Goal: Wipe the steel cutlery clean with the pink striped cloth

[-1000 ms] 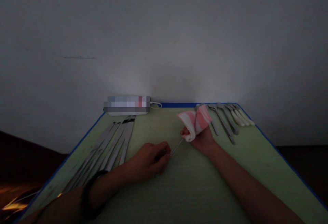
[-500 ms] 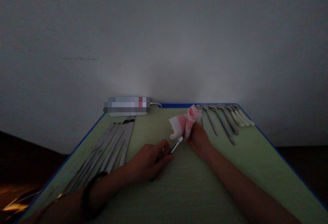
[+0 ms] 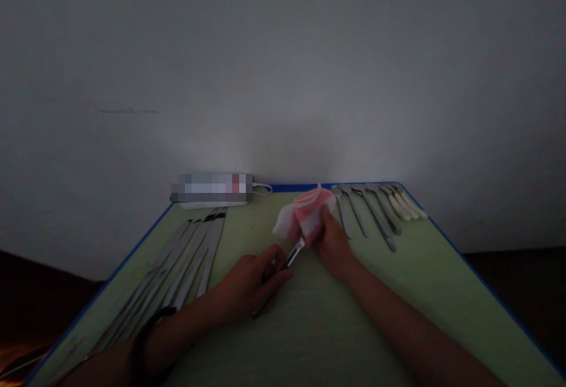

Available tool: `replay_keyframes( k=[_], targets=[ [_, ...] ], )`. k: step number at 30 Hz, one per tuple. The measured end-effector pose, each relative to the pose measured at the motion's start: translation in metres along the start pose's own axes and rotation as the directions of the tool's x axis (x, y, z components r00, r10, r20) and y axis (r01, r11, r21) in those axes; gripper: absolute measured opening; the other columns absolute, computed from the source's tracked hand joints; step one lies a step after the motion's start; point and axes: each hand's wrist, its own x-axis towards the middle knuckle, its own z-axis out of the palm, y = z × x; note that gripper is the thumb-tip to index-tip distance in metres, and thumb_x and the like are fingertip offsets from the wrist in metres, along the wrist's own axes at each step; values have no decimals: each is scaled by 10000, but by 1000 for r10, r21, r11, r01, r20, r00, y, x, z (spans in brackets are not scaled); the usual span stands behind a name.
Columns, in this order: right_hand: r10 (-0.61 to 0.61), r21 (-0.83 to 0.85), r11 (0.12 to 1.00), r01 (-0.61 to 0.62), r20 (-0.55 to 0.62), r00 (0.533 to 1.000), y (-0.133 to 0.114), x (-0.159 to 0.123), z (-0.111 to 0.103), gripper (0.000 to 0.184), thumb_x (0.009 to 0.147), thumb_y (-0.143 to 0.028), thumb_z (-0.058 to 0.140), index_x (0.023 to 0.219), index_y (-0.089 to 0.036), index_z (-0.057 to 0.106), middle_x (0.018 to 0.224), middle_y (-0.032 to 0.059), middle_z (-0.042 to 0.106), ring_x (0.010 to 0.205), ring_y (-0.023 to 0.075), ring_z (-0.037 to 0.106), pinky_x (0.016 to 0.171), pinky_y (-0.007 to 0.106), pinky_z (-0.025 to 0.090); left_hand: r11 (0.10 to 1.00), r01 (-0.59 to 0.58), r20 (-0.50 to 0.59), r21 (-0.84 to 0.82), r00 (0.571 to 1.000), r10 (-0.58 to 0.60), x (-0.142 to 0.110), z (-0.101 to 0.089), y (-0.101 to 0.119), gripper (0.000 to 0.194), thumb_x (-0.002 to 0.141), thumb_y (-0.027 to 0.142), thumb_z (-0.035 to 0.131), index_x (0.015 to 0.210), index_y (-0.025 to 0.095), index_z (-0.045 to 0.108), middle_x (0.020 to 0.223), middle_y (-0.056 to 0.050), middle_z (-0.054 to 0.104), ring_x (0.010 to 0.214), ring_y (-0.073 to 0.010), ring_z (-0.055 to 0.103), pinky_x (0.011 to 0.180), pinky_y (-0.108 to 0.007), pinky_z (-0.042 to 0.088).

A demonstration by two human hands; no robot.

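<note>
My left hand (image 3: 259, 281) is closed around the dark handle end of a shiny metal utensil (image 3: 294, 252), which slants up and to the right. Its far end is covered by a crumpled pink-and-white cloth (image 3: 305, 213), so I cannot tell its kind. My right hand (image 3: 332, 244) grips that cloth from the right, against the utensil. Both hands are just above the middle of the green table (image 3: 318, 328).
Several long flat metal utensils (image 3: 177, 269) lie fanned out on the left. Metal spoons (image 3: 375, 207) and white-handled cutlery (image 3: 407, 205) are arranged at the back right. A blurred white box (image 3: 212, 189) with a cable (image 3: 264, 188) stands at the back left, against the wall (image 3: 287, 68).
The cloth has shifted and spread out around the utensil's far end, its upright twisted top now lower. My hands keep their holds; the whole view has shifted slightly.
</note>
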Motion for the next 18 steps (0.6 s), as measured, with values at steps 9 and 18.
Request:
replay_keyframes(
  k=[9, 18],
  targets=[
    [122, 395, 904, -161, 123, 985, -10, 10, 3, 139, 734, -244, 518, 825, -214, 618, 863, -6, 670, 846, 149, 594, 783, 278, 466, 953, 65, -49, -297, 995, -83, 1, 2, -4, 235, 894, 432, 409, 813, 222, 344, 469, 95, 488, 390, -99, 464, 374, -170, 333],
    [-37, -1, 999, 37, -11, 999, -1, -1, 0, 177, 694, -270, 608, 863, -223, 635, 761, -11, 653, 706, 142, 583, 667, 263, 460, 999, 40, -60, 2, 997, -40, 3, 0, 4, 171, 897, 366, 411, 824, 212, 396, 494, 73, 538, 446, -121, 530, 464, -200, 363]
  ],
)
